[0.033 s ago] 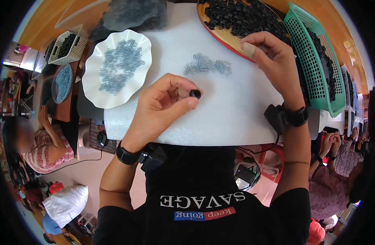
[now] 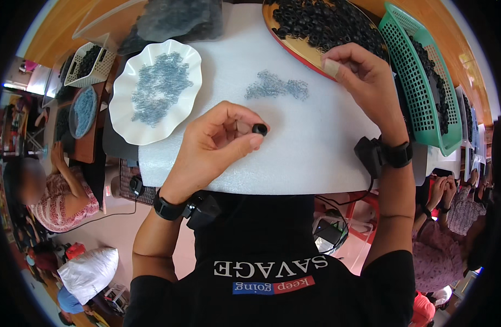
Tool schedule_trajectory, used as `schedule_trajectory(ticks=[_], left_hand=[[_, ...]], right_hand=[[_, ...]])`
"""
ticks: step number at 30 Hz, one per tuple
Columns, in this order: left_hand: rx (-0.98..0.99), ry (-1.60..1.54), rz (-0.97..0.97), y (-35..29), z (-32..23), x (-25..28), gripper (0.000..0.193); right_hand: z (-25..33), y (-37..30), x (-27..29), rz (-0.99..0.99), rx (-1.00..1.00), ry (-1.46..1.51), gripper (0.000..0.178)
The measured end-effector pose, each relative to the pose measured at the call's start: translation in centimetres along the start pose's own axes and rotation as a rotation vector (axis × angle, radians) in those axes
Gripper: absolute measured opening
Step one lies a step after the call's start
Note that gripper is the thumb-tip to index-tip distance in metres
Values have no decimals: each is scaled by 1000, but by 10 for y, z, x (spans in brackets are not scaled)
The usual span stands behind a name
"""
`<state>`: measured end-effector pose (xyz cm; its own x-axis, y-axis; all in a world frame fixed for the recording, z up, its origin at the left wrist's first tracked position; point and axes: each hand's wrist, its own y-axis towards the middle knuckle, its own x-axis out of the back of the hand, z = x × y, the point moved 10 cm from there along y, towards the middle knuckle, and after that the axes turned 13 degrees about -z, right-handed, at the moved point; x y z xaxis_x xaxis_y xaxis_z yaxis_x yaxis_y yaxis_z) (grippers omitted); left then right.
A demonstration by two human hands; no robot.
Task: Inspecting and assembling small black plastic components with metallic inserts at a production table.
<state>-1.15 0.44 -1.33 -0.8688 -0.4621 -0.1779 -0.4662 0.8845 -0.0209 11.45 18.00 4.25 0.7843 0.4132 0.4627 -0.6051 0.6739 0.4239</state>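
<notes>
Between thumb and fingertips, my left hand [image 2: 215, 144] pinches a small black ring-shaped part [image 2: 260, 129] above the white work surface. My right hand [image 2: 365, 73] is at the near edge of a round gold tray with a red rim [image 2: 310, 56]. Its thumb, wrapped in tan tape, meets the index finger; anything in that pinch is too small or hidden to make out. Black ring-like parts [image 2: 327, 24] fill much of the tray. A loose pile of small silvery springs [image 2: 276, 87] lies between the hands. More springs [image 2: 162, 82] are heaped in a wavy-edged white dish [image 2: 122, 111] at left.
A green plastic basket [image 2: 419, 103] with black parts stands right of the tray. Behind the dish is a clear bin [image 2: 212, 22] of dark parts. The table's near edge [image 2: 272, 192] curves before my body. Other people sit at both sides.
My left hand, with the black ring-shaped part, is very slightly lower in the picture. Otherwise the two frames look the same.
</notes>
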Motion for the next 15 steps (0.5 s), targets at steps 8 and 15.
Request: schedule_trajectory(ticks=[8, 15], left_hand=[[15, 91, 77, -6, 8, 0, 21], [-7, 94, 95, -6, 7, -2, 22]], right_hand=[[10, -22, -37, 344, 104, -143, 9], [16, -23, -41, 278, 223, -187, 8]])
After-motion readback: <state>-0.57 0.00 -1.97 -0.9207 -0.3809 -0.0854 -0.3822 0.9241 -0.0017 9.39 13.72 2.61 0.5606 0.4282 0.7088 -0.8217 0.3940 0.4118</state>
